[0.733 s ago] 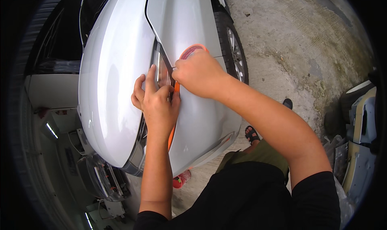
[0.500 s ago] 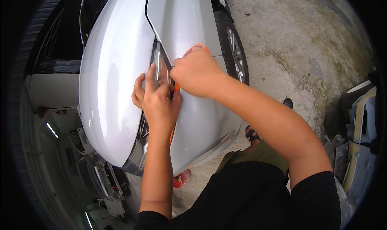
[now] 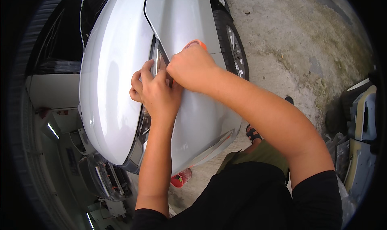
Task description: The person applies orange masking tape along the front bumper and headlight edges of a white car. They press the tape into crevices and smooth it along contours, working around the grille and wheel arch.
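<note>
An orange tape roll (image 3: pixel 202 45), mostly hidden, lies over the pale fender (image 3: pixel 197 117), grasped by the fist-like right hand (image 3: pixel 192 68). Compared with before, that hand sits closer to the left hand (image 3: pixel 158 92), which arches, fingers bent, over the headlight (image 3: pixel 161 63); I cannot tell whether it pinches anything.

Most of the orange roll (image 3: pixel 200 44) is hidden behind the right hand (image 3: pixel 193 66), whose fingertips curl out of sight — exactly how they hold it cannot be told. The left hand (image 3: pixel 161 93) and its forearm cover part of the headlight (image 3: pixel 144 125), with the thumb's tip obscured where the hands meet. The top edge cuts off the white car (image 3: pixel 107 97) — the red container's (image 3: pixel 181 178) contents are too small to tell.
</note>
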`<state>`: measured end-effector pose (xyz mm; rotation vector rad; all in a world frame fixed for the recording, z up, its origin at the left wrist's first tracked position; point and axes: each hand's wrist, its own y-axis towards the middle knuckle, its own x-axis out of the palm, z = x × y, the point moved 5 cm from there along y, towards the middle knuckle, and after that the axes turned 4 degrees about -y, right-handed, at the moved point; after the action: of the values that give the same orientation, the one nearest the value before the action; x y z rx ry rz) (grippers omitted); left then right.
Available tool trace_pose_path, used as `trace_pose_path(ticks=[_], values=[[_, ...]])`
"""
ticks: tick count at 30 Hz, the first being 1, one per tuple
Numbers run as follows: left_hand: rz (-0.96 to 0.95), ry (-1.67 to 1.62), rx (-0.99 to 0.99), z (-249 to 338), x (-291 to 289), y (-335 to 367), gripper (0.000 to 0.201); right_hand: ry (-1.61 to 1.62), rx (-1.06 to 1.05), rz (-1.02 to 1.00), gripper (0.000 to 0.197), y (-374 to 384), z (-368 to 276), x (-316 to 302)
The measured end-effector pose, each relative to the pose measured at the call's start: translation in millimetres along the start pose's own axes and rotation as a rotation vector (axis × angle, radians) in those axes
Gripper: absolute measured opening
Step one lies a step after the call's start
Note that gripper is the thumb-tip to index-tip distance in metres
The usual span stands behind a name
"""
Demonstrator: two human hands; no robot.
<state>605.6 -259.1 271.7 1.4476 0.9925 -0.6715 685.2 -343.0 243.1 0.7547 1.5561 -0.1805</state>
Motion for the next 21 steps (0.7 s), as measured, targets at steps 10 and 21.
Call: trace_pose_path(ticks=[10, 21], values=[[-0.183, 0.032, 0.014, 0.3, -0.7, 36.4, 0.028, 0.100, -0.052, -0.023, 0.006, -2.3, 16.6, 5.3], [-0.158, -0.025, 0.122, -7.1, -6.5, 23.7, 0.021, 0.315, 0.022, 0.290, 0.009, -10.4, 19.9, 19.3]])
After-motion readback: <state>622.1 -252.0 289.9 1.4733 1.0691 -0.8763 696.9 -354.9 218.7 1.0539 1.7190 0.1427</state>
